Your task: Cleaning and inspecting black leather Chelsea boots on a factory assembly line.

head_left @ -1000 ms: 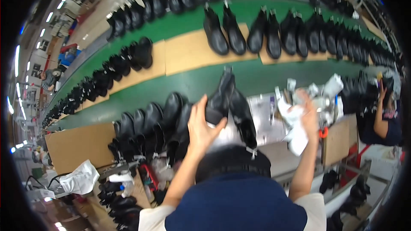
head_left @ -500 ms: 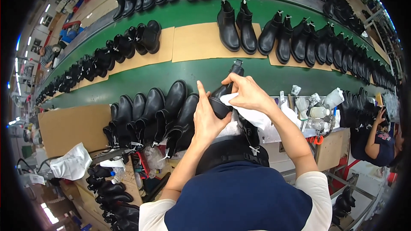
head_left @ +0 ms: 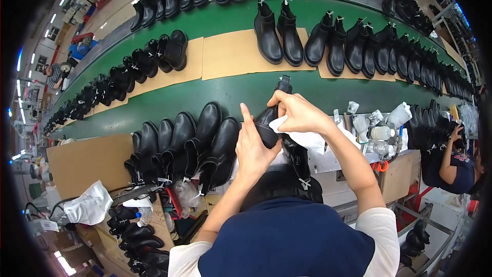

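Note:
A black leather boot (head_left: 266, 132) is held up in front of me, slanting away toward the green bench. My left hand (head_left: 254, 149) cups its near end, the thumb underneath and the index finger pointing up free of the leather. Pinched in my right hand (head_left: 303, 114) is a white cloth (head_left: 310, 142), pressed against the boot's side while part of it hangs below my fingers. Those same right fingers also touch the boot's upper. Just under the cloth, by the bench edge, stands a second black boot (head_left: 297, 160), partly covered.
Several black boots (head_left: 205, 128) lean on the bench edge left of my hands, beside a cardboard sheet (head_left: 89, 159). Bottles (head_left: 382, 133) and wrapped items crowd the right. Rows of boots (head_left: 269, 38) stand on cardboard across the green bench (head_left: 230, 90). A co-worker (head_left: 453, 166) works far right.
The view has shifted slightly. Both hands and the boot sit a little further right in the picture. The cloth still presses on the boot, and both grips look the same.

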`<state>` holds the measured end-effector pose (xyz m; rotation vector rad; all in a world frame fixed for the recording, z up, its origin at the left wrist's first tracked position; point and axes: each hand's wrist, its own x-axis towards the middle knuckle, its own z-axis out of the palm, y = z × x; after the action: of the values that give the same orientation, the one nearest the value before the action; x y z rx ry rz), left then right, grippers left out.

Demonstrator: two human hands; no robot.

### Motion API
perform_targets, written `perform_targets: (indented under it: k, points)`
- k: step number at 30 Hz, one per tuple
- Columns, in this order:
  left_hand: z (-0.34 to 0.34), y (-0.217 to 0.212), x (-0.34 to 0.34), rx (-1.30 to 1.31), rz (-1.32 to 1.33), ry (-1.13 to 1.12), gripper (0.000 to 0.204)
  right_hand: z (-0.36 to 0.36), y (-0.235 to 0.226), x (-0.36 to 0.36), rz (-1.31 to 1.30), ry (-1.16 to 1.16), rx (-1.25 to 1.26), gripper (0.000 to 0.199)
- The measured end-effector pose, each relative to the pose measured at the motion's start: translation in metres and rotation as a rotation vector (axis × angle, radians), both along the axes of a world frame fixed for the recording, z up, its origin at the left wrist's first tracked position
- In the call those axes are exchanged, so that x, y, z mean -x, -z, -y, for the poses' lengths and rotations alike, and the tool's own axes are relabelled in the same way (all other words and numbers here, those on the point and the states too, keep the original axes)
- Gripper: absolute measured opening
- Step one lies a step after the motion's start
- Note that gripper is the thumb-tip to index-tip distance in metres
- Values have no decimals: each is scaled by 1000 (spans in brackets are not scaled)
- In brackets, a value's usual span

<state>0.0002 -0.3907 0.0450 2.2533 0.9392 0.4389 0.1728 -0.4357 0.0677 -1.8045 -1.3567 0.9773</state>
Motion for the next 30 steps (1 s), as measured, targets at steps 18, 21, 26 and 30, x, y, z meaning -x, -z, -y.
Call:
perform_targets:
  k: [18, 21, 26, 30]
  points:
    - [-20, 3, 12, -44, 15, 27, 119, 4, 31, 13, -240, 33, -219, 50]
    - [-30, 3, 18, 22, 27, 84, 119, 2, 28, 17, -382, 6, -196, 54]
    - [-31, 2, 17, -5, 18, 76, 118, -10, 35, 19, -293, 35, -252, 52]
    - [-30, 2, 18, -13, 17, 52, 117, -9, 33, 22, -232, 65, -232, 51]
